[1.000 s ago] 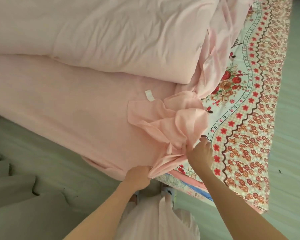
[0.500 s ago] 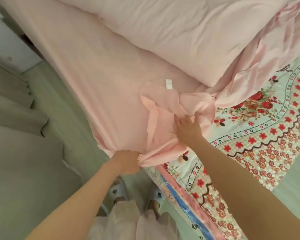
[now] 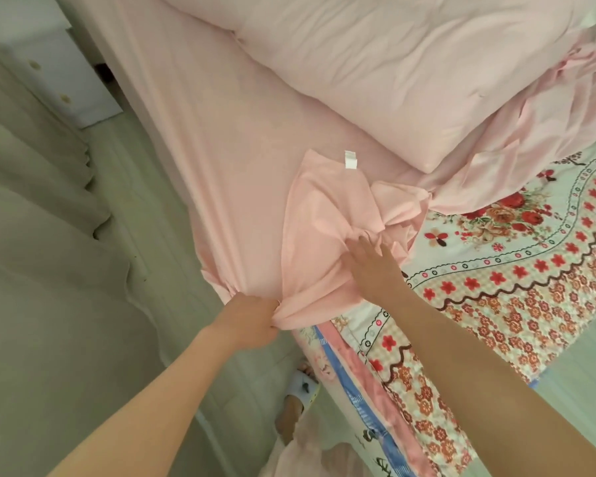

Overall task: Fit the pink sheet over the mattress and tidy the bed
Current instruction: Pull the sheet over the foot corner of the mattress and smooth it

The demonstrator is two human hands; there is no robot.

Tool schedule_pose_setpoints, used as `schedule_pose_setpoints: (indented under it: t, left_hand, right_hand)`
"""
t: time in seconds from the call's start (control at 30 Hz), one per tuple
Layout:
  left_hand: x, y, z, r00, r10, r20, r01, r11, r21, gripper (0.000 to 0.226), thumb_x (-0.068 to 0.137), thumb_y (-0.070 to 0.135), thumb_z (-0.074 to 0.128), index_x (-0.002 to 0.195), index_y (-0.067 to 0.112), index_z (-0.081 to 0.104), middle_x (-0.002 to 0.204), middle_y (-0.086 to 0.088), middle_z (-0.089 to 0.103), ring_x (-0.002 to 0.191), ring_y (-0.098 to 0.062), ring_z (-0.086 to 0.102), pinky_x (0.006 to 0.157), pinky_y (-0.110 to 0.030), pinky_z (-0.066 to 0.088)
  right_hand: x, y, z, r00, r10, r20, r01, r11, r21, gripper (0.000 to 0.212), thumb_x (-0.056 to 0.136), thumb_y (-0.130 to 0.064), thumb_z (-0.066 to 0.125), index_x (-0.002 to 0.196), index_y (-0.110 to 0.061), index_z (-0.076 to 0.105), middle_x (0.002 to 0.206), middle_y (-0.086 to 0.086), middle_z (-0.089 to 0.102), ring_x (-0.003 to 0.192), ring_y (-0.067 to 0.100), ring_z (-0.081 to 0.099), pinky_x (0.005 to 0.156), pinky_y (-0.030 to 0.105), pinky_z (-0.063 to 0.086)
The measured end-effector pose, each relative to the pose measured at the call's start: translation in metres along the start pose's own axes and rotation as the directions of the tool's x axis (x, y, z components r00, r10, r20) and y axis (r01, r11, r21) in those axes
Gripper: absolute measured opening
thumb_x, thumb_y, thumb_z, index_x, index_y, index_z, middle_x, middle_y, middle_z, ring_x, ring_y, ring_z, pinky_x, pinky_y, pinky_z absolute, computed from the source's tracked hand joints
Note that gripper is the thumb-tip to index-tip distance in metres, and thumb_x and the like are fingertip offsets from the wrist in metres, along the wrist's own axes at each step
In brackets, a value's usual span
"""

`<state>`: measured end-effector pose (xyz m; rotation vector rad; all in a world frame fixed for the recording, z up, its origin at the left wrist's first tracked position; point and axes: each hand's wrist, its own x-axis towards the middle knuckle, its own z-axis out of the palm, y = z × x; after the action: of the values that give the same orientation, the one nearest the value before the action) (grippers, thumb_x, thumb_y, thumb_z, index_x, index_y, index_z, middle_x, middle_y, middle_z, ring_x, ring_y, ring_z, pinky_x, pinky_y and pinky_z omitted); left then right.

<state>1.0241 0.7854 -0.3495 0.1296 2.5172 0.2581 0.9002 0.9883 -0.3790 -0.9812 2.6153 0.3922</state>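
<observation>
The pink sheet [image 3: 227,173] covers the left part of the mattress and bunches in loose folds at the near corner, with a small white label [image 3: 350,159] showing on a turned-back flap. My left hand [image 3: 250,320] is shut on the gathered sheet edge at the mattress corner. My right hand [image 3: 375,266] lies flat, fingers spread, on the crumpled folds just right of it. The floral mattress cover [image 3: 516,270] lies bare to the right.
A pink duvet [image 3: 410,63] is piled across the far half of the bed. Beige curtains [image 3: 38,235] hang at the left beside a white cabinet [image 3: 49,56]. My slippered feet [image 3: 300,390] stand on the pale floor by the bed's corner.
The view swung left and closer. My right hand moved from gripping the bunched folds to pressing flat on them. My left hand keeps its hold on the sheet edge.
</observation>
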Motion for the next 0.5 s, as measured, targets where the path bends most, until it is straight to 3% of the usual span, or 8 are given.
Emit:
schedule_pose_setpoints:
  t: [0.07,0.13,0.27,0.4,0.5]
  left_hand:
    - [-0.014,0.006,0.006,1.000,-0.014,-0.026,0.014,1.000,-0.024,0.006,0.086,0.024,0.048,0.083,0.021,0.044,0.103,-0.007,0.066,0.099,-0.030,0.059,0.076,-0.031,0.034]
    - [-0.027,0.010,0.017,0.999,-0.022,-0.043,0.021,1.000,-0.015,0.005,0.086,0.021,0.049,0.085,0.017,0.052,0.103,-0.009,0.065,0.100,-0.030,0.058,0.076,-0.032,0.033]
    - [-0.053,0.015,0.042,0.996,-0.059,-0.072,0.057,0.998,-0.038,0.020,0.081,0.015,0.051,0.066,0.014,0.037,0.100,-0.017,0.065,0.095,-0.034,0.058,0.072,-0.032,0.033]
    - [-0.069,0.023,0.045,0.985,-0.102,-0.137,0.087,0.990,-0.107,0.038,0.080,0.014,0.051,0.056,0.018,0.022,0.095,-0.020,0.066,0.093,-0.038,0.058,0.067,-0.028,0.023]
    - [-0.079,0.029,0.047,0.980,-0.146,-0.131,0.126,0.981,-0.149,0.038,0.084,0.018,0.051,0.060,0.020,0.022,0.099,-0.018,0.064,0.095,-0.037,0.058,0.068,-0.029,0.027]
  right_hand:
    - [-0.017,-0.005,0.004,0.996,-0.065,0.059,0.061,0.996,0.065,0.065,0.085,-0.004,0.052,0.144,-0.011,0.025,0.158,0.004,0.011,0.145,0.026,0.013,0.111,0.050,0.027]
    - [-0.030,-0.009,0.001,0.994,-0.077,0.083,0.070,0.994,0.080,0.088,0.084,-0.001,0.053,0.151,-0.017,-0.001,0.160,-0.001,-0.005,0.147,0.021,0.003,0.115,0.047,0.022]
    - [-0.046,-0.021,-0.003,0.989,-0.126,0.071,0.124,0.992,0.026,0.103,0.082,-0.004,0.056,0.147,-0.025,-0.021,0.157,-0.002,-0.023,0.146,0.023,-0.014,0.118,0.052,0.006]
    - [-0.050,-0.034,-0.005,0.968,-0.224,0.113,0.239,0.960,-0.148,0.101,0.081,-0.037,0.067,0.150,-0.026,-0.006,0.157,0.004,-0.022,0.145,0.028,-0.016,0.115,0.059,-0.001]
    - [-0.052,-0.047,-0.002,0.959,-0.264,0.101,0.276,0.953,-0.125,0.056,0.087,-0.026,0.058,0.139,-0.023,0.038,0.160,0.005,-0.003,0.147,0.027,-0.010,0.114,0.059,-0.005]
